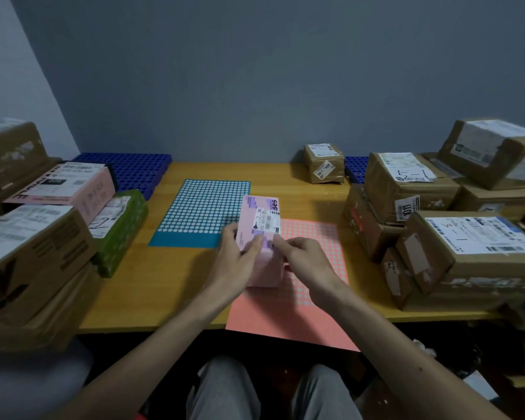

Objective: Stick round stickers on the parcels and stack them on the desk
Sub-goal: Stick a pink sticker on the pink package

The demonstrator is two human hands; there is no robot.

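A small pink parcel (259, 225) with a white shipping label stands at the middle of the desk, tilted up on its near end. My left hand (235, 259) grips its left side, thumb across the front face. My right hand (300, 256) touches the parcel's right edge with pinched fingertips; whether a sticker sits between them is too small to tell. Behind the parcel lies a blue sheet (203, 210) of round white stickers. A pink sheet (312, 286) of round stickers lies under the parcel and my right hand, overhanging the desk's front edge.
Stacked parcels crowd the left side: brown boxes (28, 247), a pink box (64, 186), a green one (122, 231). More brown boxes (467, 244) pile up at the right. One small brown box (325, 163) stands at the back. Blue perforated mats (128, 168) lie along the wall.
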